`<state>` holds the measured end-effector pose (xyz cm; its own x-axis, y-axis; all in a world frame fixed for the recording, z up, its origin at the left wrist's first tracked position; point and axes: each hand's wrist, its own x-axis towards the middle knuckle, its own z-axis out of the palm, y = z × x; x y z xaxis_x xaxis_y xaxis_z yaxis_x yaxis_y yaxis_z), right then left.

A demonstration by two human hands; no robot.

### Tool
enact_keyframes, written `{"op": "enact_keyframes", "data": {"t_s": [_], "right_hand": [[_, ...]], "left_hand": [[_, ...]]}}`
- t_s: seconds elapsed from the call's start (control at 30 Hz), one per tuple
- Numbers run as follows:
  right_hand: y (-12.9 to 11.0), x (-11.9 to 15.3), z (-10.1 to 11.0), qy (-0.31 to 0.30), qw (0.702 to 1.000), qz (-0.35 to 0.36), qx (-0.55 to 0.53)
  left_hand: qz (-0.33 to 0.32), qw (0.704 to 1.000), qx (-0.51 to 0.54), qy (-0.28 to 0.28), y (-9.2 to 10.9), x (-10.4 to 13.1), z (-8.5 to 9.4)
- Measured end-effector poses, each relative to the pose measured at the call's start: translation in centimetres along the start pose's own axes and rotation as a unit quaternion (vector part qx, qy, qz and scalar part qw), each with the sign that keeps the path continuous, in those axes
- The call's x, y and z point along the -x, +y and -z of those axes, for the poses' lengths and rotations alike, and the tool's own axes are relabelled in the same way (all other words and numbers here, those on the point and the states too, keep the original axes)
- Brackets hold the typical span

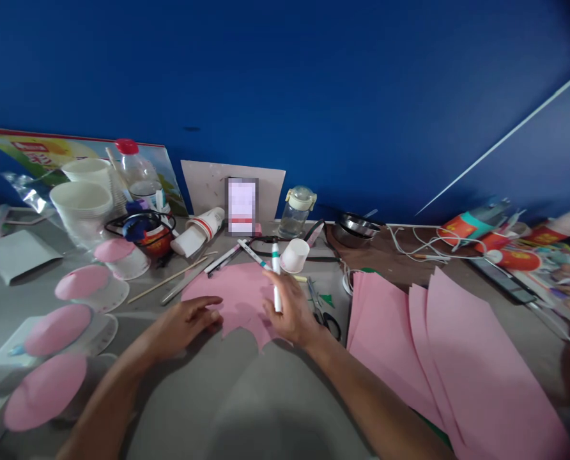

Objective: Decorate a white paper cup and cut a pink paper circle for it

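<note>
In the middle of the frame, the right hand (292,310) gripped a slim white marker with a green band (276,271) over a pink paper sheet with a jagged near edge (246,281), and the left hand (192,317) was at the sheet's left side, fingers loosely curled. Black-handled scissors (331,324) lay just right of the right hand on the grey tabletop (246,402). Flat pink paper sheets (481,358) overlapped at lower right. Down the left side, rounded pink pieces (57,329) covered the ends of white paper cups (135,267). A plain blue wall (285,83) filled the top.
</note>
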<state>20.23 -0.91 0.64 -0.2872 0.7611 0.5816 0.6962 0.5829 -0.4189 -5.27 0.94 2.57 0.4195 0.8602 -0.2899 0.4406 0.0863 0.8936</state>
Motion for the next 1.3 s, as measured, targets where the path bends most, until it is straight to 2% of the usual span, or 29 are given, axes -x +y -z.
{"op": "enact_keyframes", "data": {"t_s": [0.1,0.2,0.4,0.57,0.73,0.93,1.07,1.13,1.2,1.27,1.3], "right_hand": [[-0.7,0.3,-0.4,-0.123,0.992,-0.002,-0.007],[-0.8,0.6,-0.8,-0.182,0.983,-0.031,0.010],[-0.8,0.5,-0.6,-0.208,0.976,-0.057,0.011],[-0.5,0.3,0.5,-0.253,0.965,-0.053,-0.036],[0.1,0.6,0.8,-0.279,0.959,-0.040,-0.036],[-0.4,0.7,-0.1,-0.238,0.971,-0.035,-0.006],[-0.5,0.7,-0.7,-0.185,0.982,-0.042,0.003],[-0.5,0.6,-0.8,-0.137,0.990,-0.045,0.004],[-0.5,0.4,-0.7,-0.068,0.996,-0.049,0.011],[-0.6,0.2,-0.5,0.007,0.998,-0.053,0.021],[-0.7,0.1,-0.3,0.037,0.998,-0.048,0.026]], "left_hand": [[-0.007,1.000,-0.015,-0.006,0.2,0.0,0.0],[-0.011,1.000,-0.026,-0.008,0.2,0.0,0.0],[-0.017,0.999,-0.038,-0.018,0.0,0.0,0.0],[-0.010,0.999,-0.046,-0.015,0.0,0.0,0.0],[-0.009,1.000,-0.027,-0.009,-0.1,0.0,0.0],[-0.017,0.998,-0.049,-0.029,-0.3,-0.3,0.0],[-0.036,0.999,-0.010,-0.023,0.1,-0.1,0.2],[-0.037,0.998,0.023,-0.040,0.6,0.3,0.4],[-0.030,0.994,0.052,-0.087,1.0,0.8,0.5],[-0.018,0.987,0.092,-0.132,1.2,1.2,0.1],[-0.011,0.983,0.123,-0.137,1.1,1.3,-0.3]]}}
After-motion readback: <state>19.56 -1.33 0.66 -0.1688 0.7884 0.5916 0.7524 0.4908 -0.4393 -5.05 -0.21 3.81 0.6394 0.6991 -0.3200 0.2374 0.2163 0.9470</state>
